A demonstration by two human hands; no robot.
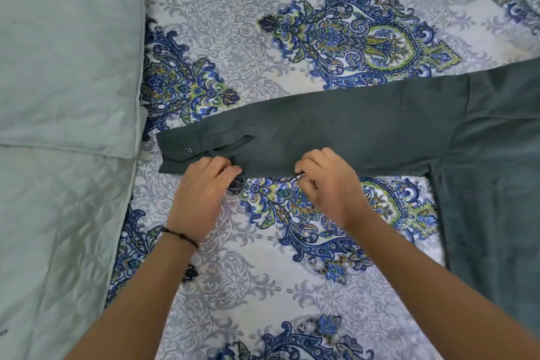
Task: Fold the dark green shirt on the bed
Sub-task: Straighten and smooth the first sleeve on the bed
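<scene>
so we had our left hand (204, 184) by the cuff (178, 146), right hand (324, 181) further along, both pinching the near edge of the dark green sleeve (350, 131) lying sideways across the bed (233, 286)

Soft, even light, fairly bright, with no glare and barely any shadow. The blue paisley cotton bedsheet (263, 286) blurs toward the frame's edges (wide-angle bending shows there too).

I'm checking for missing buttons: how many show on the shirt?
1: the button on the sleeve cuff, beside the left hand. Others may be hidden where the dark green shirt leaves the frame.
</scene>
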